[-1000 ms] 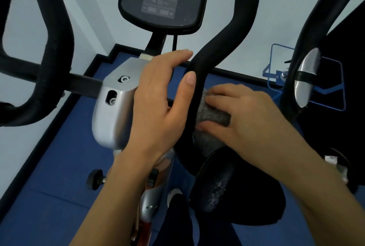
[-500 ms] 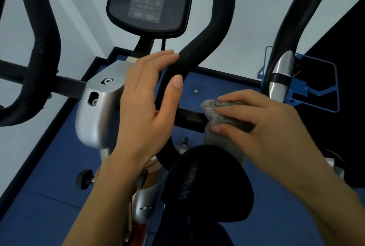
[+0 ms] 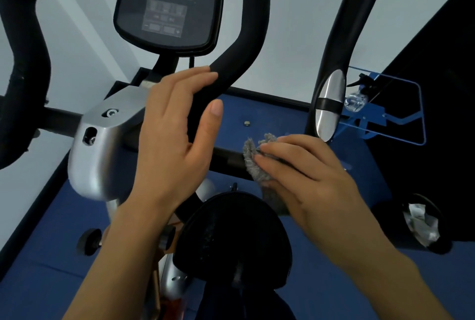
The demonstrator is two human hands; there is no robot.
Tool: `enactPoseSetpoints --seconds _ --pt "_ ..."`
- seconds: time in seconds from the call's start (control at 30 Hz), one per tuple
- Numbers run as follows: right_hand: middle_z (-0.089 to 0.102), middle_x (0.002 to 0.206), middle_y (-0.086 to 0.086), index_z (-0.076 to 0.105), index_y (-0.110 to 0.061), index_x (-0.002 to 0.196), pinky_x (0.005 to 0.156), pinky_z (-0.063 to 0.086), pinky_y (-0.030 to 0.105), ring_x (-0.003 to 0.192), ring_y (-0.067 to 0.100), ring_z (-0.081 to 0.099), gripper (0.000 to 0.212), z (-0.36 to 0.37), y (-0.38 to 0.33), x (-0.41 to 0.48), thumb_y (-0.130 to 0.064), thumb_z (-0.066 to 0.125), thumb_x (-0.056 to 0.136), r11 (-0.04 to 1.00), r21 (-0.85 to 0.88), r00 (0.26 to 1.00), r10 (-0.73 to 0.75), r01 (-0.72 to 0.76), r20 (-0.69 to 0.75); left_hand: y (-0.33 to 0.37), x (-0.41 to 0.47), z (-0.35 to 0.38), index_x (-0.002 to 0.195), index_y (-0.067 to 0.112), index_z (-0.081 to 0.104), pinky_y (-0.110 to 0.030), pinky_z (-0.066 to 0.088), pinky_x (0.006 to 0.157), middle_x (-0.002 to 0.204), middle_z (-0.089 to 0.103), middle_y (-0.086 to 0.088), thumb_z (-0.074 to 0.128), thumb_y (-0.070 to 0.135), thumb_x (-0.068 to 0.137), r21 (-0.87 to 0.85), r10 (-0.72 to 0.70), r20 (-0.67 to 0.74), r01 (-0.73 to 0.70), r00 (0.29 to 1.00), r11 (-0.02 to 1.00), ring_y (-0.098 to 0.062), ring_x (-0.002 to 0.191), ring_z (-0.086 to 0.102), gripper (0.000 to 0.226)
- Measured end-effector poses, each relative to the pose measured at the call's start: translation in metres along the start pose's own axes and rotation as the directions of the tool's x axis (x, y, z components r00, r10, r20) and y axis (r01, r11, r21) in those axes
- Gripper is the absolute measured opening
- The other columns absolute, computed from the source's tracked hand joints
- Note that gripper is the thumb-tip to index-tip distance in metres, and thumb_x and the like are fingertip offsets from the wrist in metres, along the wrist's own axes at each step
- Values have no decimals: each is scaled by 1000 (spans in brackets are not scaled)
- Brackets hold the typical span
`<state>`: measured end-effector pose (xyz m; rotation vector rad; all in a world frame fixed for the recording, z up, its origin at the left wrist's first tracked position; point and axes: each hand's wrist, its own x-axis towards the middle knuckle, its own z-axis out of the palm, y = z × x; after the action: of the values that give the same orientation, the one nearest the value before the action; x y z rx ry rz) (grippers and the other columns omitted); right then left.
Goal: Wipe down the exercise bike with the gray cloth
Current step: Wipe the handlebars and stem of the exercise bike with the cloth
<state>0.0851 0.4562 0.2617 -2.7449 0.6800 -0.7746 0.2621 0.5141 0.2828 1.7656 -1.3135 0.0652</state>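
Observation:
The exercise bike fills the view, with a silver housing (image 3: pixel 102 147), a dark console (image 3: pixel 169 3) above it and black foam handlebars. My left hand (image 3: pixel 177 139) curls loosely around the right inner handlebar (image 3: pixel 239 50), fingers apart, with a gap between thumb and bar. My right hand (image 3: pixel 305 178) presses the fuzzy gray cloth (image 3: pixel 253 160) onto the black crossbar (image 3: pixel 228 159) that runs right from the housing. Most of the cloth is hidden under my fingers. The outer right handle (image 3: pixel 341 44) with its chrome sensor stands just beyond that hand.
A black round seat (image 3: pixel 231 242) sits below my hands. Blue mats (image 3: pixel 270 119) cover the floor, with a small bolt lying on one. A blue wire rack (image 3: pixel 401 114) holding a bottle stands at the right, and a dark bin (image 3: pixel 421 224) with crumpled paper is lower right.
My right hand has slid the cloth rightward along the crossbar, away from the curved handlebar. My left hand has kept its loose hold near the handlebar.

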Motion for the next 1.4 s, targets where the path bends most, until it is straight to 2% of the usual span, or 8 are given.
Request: enactPoseSetpoints --seconds 0.2,0.3,0.47,0.6,0.8,1.0,1.27,1.4 --pt "64 114 8 62 -3 114 94 45 31 113 19 45 28 -2 1 -17 -13 51 90 1000 -6 998 26 -26 -58 0 0 -2 123 8 53 -15 31 98 126 51 -2 39 29 96 44 27 28 -29 999 999 -8 116 42 37" --pt "62 108 5 64 -3 109 92 43 25 105 20 50 25 -18 4 -19 -8 63 85 997 17 948 79 -78 -308 2 5 -3 123 8 53 -14 30 99 124 49 2 39 30 95 51 61 34 -62 998 997 -4 115 39 38" --pt "53 113 -8 54 -10 115 85 48 17 102 8 56 32 -19 -3 -18 -20 63 86 878 328 653 478 -348 -588 10 28 2 122 7 54 -12 27 98 124 52 -2 39 29 96 83 129 34 -131 991 988 -11 115 41 37" --pt "56 104 -17 59 -25 109 76 47 8 96 1 58 28 -2 -13 -6 -31 66 83 650 623 425 758 -435 -494 14 48 9 123 7 53 -11 26 97 125 55 -9 39 30 96 110 163 51 -168 985 980 -17 115 43 38" --pt "59 94 -12 68 -23 95 69 45 3 86 -1 58 35 19 -26 1 -45 61 69 402 746 232 916 -531 -328 9 58 18 124 5 52 -10 25 97 126 54 -14 38 31 97 113 156 55 -161 986 980 -21 116 43 40" --pt "54 87 -13 70 -18 97 67 43 3 83 -4 55 37 16 -13 15 -44 62 73 433 710 261 901 -555 -345 9 59 23 124 4 51 -18 28 97 126 52 -16 39 31 97 111 157 93 -167 983 980 -24 117 43 40" --pt "54 87 -15 66 -28 97 66 45 5 81 -2 57 25 -4 -4 26 -40 62 75 512 681 303 859 -524 -413 17 82 26 124 2 51 -8 22 95 127 52 -18 39 31 97 166 210 129 -230 969 959 -28 117 44 42" --pt "47 97 -12 61 -19 117 78 45 10 91 3 52 38 -2 -3 39 -35 63 83 600 573 414 800 -558 -434 16 96 30 123 4 52 -2 21 90 123 53 -17 40 28 99 152 206 75 -215 976 965 -26 113 46 37"
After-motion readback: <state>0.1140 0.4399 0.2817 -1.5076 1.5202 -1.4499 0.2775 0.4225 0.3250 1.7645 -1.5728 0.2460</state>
